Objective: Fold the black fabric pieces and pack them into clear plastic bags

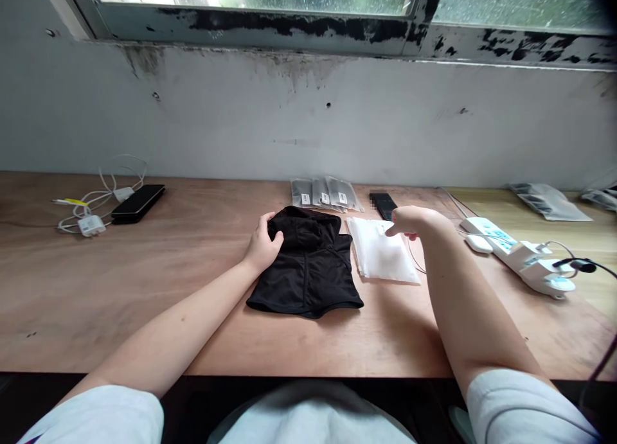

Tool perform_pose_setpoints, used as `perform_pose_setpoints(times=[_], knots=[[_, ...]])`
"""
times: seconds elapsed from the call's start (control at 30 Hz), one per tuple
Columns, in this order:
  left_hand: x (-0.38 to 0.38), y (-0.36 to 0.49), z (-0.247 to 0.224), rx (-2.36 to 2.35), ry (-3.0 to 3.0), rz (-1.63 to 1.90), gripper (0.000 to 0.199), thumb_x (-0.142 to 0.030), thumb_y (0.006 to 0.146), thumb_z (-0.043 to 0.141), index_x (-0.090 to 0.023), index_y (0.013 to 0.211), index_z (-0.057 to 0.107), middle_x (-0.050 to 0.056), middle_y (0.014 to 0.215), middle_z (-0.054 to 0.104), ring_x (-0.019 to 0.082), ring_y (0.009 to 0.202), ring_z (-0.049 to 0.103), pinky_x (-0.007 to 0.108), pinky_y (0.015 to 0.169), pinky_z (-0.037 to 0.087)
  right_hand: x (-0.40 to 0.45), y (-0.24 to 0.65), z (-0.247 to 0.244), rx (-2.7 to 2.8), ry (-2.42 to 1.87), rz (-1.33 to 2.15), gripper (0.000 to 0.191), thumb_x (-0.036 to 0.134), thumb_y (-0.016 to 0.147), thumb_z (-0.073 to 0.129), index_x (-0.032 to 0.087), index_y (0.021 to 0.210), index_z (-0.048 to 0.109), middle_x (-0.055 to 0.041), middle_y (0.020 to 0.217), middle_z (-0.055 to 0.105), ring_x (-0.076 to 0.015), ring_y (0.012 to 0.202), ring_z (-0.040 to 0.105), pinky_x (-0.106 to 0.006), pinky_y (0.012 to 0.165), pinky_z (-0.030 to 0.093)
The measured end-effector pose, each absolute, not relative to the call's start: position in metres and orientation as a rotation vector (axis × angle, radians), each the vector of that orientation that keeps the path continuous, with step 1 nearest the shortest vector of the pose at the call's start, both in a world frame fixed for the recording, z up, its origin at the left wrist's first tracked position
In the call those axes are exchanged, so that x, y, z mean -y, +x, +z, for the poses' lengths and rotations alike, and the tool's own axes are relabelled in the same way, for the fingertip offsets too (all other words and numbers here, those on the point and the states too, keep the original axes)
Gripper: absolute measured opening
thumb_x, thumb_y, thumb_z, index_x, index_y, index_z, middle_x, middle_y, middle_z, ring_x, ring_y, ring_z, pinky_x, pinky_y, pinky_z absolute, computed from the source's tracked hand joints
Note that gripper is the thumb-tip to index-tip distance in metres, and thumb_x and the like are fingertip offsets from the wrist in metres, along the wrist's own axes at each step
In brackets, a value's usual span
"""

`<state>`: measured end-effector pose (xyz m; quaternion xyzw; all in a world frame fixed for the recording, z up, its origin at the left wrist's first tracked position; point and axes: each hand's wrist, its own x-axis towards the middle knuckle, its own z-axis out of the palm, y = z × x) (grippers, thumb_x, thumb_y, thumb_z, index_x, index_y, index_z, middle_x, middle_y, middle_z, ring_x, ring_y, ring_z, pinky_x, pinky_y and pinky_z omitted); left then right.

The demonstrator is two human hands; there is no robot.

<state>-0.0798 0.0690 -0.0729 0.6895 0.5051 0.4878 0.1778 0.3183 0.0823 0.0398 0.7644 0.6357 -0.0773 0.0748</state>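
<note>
A folded black cloth garment (308, 274) lies on the table in front of me, with a seam down its middle and a wide lower edge. My left hand (264, 243) grips its upper left edge, the thumb lying over the fabric. To the right of the garment is a stack of frosted plastic bags (385, 257). Over the upper right part of that stack reaches my right hand (409, 222), palm down, its thumb pointing down at the top bag and apart from the partly hidden fingers. Nothing shows in the right hand.
Behind the garment lie several filled, labelled bags (325, 193). A dark phone (384, 205) sits behind the frosted stack. On the right are a white power strip (506, 245) with plugs and another filled bag (549, 202). A black case (138, 204) and white cables (91, 224) are at left.
</note>
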Motion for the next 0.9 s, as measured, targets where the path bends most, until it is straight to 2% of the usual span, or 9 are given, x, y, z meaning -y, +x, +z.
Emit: perform_pose_setpoints(times=[0.13,0.23,0.37,0.47,0.53,0.63,0.7,0.8,0.9], knots=[[-0.067,-0.079,-0.069,-1.387,1.962,1.416,0.053,-0.02,0.085,0.061,-0.022,0.136,0.047,0.012,0.131,0.061,0.027,0.123,0.06,0.045,0.103,0.05,-0.091,0.292,0.026,-2.011,2.087,-0.277,0.054,0.048,0.082,0.072,0.021,0.128,0.066,-0.0171,0.126,0.068,-0.0358,0.112,0.065,-0.042,0.086,0.052],[-0.063,-0.08,-0.066,-1.344,1.997,1.439,0.056,-0.017,0.084,0.061,-0.021,0.137,0.046,0.012,0.125,0.062,0.026,0.12,0.06,0.043,0.102,0.049,-0.095,0.271,0.001,-2.131,2.083,-0.261,0.057,0.054,0.092,0.055,0.023,0.14,0.056,-0.0177,0.142,0.057,-0.037,0.125,0.057,-0.046,0.095,0.048],[-0.057,-0.082,-0.063,-1.212,2.01,1.479,0.057,-0.016,0.083,0.059,-0.022,0.138,0.045,0.009,0.117,0.063,0.023,0.111,0.061,0.041,0.102,0.047,-0.096,0.249,-0.044,-2.25,2.225,-0.119,0.049,0.047,0.101,0.037,0.022,0.14,0.053,-0.0172,0.152,0.045,-0.0368,0.138,0.042,-0.052,0.107,0.038],[-0.052,-0.083,-0.06,-1.081,1.951,1.494,0.046,-0.024,0.088,0.056,-0.023,0.134,0.049,0.006,0.11,0.065,0.021,0.103,0.063,0.039,0.097,0.048,-0.098,0.243,-0.069,-2.405,2.33,-0.053,0.051,0.044,0.104,0.026,0.022,0.147,0.045,-0.014,0.157,0.039,-0.0335,0.146,0.032,-0.051,0.114,0.031],[-0.049,-0.084,-0.057,-0.978,1.873,1.496,0.036,-0.031,0.091,0.053,-0.022,0.127,0.054,0.003,0.094,0.065,0.02,0.092,0.064,0.037,0.09,0.05,-0.101,0.243,-0.076,-2.43,2.361,-0.082,0.054,0.045,0.104,0.025,0.022,0.151,0.039,-0.0128,0.16,0.036,-0.0324,0.149,0.027,-0.05,0.117,0.027],[-0.046,-0.086,-0.054,-0.845,1.793,1.461,0.029,-0.038,0.096,0.045,-0.019,0.11,0.063,0.0,0.067,0.06,0.019,0.073,0.063,0.035,0.078,0.052,-0.102,0.245,-0.073,-2.457,2.398,-0.06,0.058,0.046,0.103,0.028,0.017,0.151,0.04,-0.0159,0.159,0.037,-0.0318,0.149,0.026,-0.047,0.118,0.025],[-0.045,-0.086,-0.052,-0.857,1.81,1.402,0.034,-0.04,0.098,0.04,-0.018,0.098,0.066,0.0,0.062,0.059,0.019,0.065,0.062,0.034,0.071,0.052,-0.099,0.244,-0.065,-2.463,2.46,0.055,0.056,0.045,0.103,0.026,0.014,0.145,0.047,-0.0187,0.153,0.044,-0.0325,0.146,0.031,-0.047,0.118,0.025],[-0.044,-0.083,-0.049,-1.04,2.015,1.316,0.028,-0.039,0.096,0.047,-0.02,0.093,0.067,0.004,0.077,0.067,0.02,0.072,0.065,0.036,0.076,0.053,-0.093,0.241,-0.056,-2.354,2.563,0.155,0.055,0.046,0.103,0.024,0.015,0.134,0.057,-0.02,0.145,0.052,-0.0361,0.142,0.035,-0.055,0.116,0.023],[-0.042,-0.077,-0.047,-1.185,2.332,1.159,0.028,-0.041,0.092,0.058,-0.021,0.108,0.067,0.009,0.108,0.07,0.027,0.104,0.065,0.043,0.094,0.049,-0.091,0.237,-0.06,-2.194,2.627,-0.055,0.059,0.051,0.102,0.027,0.014,0.141,0.05,-0.0229,0.153,0.042,-0.0398,0.143,0.032,-0.064,0.113,0.022]])
